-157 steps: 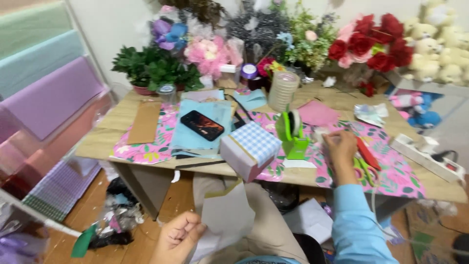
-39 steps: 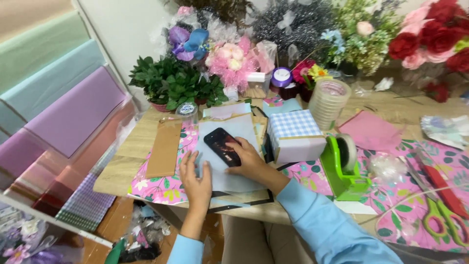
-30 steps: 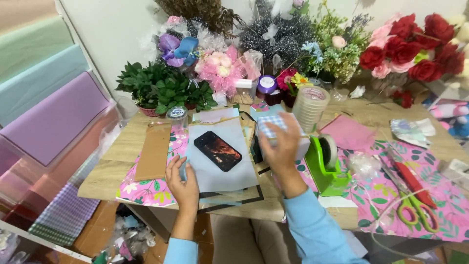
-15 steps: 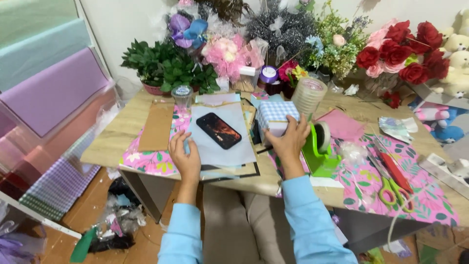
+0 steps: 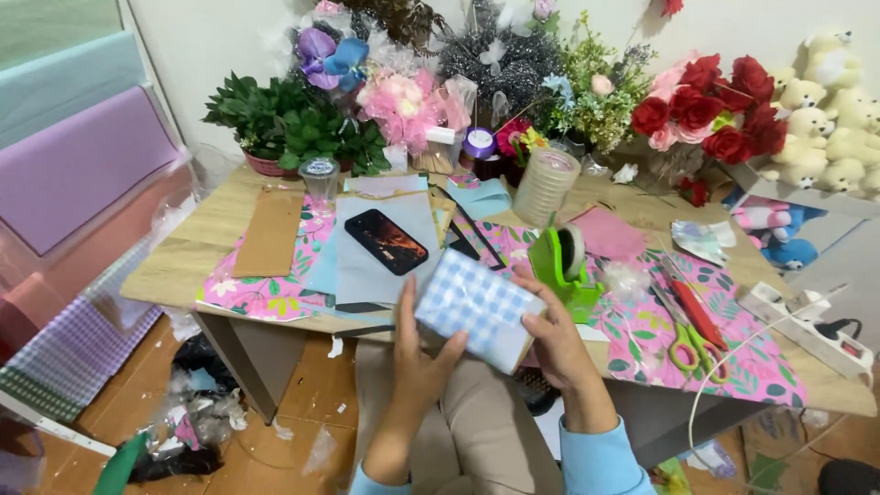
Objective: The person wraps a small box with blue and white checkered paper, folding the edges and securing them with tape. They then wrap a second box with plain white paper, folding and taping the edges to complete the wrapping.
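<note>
Step in hand, as judged: checking the wrap on a box (image 5: 479,309) covered in blue checked paper. The box is held in the air over the near edge of the table (image 5: 174,266), above the person's lap. The left hand (image 5: 423,362) grips its near left end, thumb up along the side. The right hand (image 5: 557,337) clamps the right end, fingers curled round the edge. Both hands are closed on the box.

Long axis runs from upper left to lower right across the view; the broad checked face tilts up toward the camera.

Next move likely calls for tape; the green tape dispenser (image 5: 561,263) stands just beyond the right hand
</note>
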